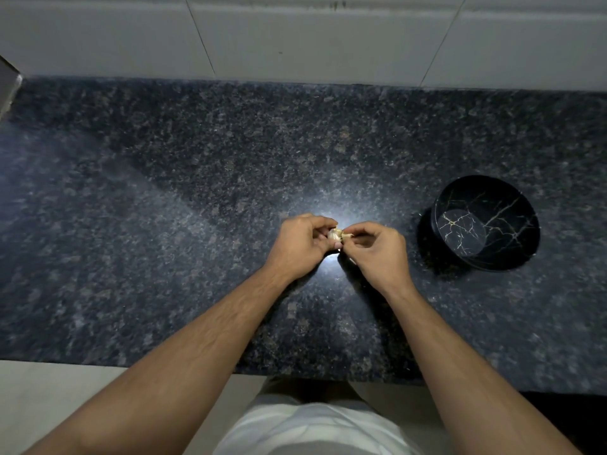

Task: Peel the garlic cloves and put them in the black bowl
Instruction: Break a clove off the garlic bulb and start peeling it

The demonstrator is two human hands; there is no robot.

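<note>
A small pale garlic bulb point(335, 234) with papery skin is held above the middle of the dark granite counter point(197, 198). My left hand point(302, 244) grips it from the left. The fingertips of my right hand point(377, 251) pinch the skin at its right side. Most of the garlic is hidden by my fingers. The black bowl point(512, 261) with gold marble veins stands to the right of my right hand, apart from it, and nothing shows inside it.
A white tiled wall point(295, 37) rises behind the counter. The counter's front edge point(328, 376) runs just in front of my body. A bright light glare lies on the granite under my hands. A grey object point(8, 83) pokes in at the far left.
</note>
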